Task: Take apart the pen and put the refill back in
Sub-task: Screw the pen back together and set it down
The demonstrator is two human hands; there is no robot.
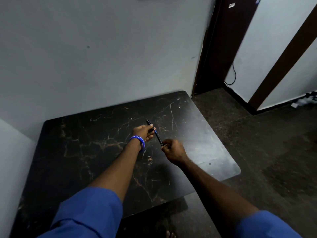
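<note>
A slim dark pen (158,137) with a blue band near its middle is held above the black marble-patterned table (85,152). My left hand (143,133), with a blue wristband, grips the pen's upper end. My right hand (173,151) pinches the lower end with its fingertips. The pen runs slantwise between the two hands, its far tip sticking out past my left fingers. Whether the pen's parts are joined or separated I cannot tell.
The table stands against a pale wall (103,57) in a corner. A dark doorway (223,45) opens to the right, with a black cable (233,74) hanging beside it. Dark speckled floor (257,143) lies right of the table. My bare foot (169,235) shows below.
</note>
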